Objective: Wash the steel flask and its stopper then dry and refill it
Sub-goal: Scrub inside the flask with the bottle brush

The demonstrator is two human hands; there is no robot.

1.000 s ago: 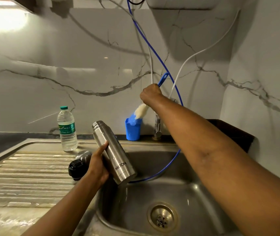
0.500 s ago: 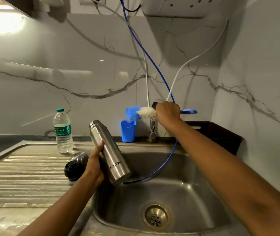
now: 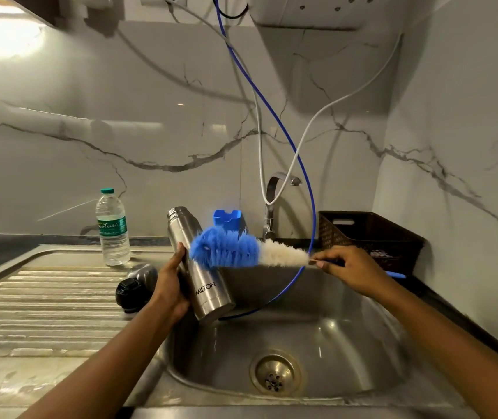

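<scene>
My left hand [image 3: 170, 281] grips the steel flask [image 3: 199, 270] round its body and holds it tilted over the left rim of the sink, its open mouth up and to the left. My right hand [image 3: 343, 267] holds a bottle brush [image 3: 241, 249] by its blue handle. The brush lies level, with its blue-and-white bristles pointing left, and the blue tip crosses in front of the flask's upper body. The black stopper [image 3: 129, 293] and a grey steel cap [image 3: 145, 273] lie on the ribbed drainboard just left of my left hand.
A steel sink [image 3: 317, 337] with a drain [image 3: 275, 373] lies below my hands. A plastic water bottle [image 3: 113, 228] stands on the drainboard [image 3: 45, 303]. A blue holder [image 3: 226, 219], the tap [image 3: 275, 201], a blue hose [image 3: 311, 207] and a dark basket [image 3: 368, 234] line the back.
My right hand has lifted the brush out of the blue holder, brought it down and toward me, and turned it level so its bristles reach the flask. My left hand keeps holding the flask.
</scene>
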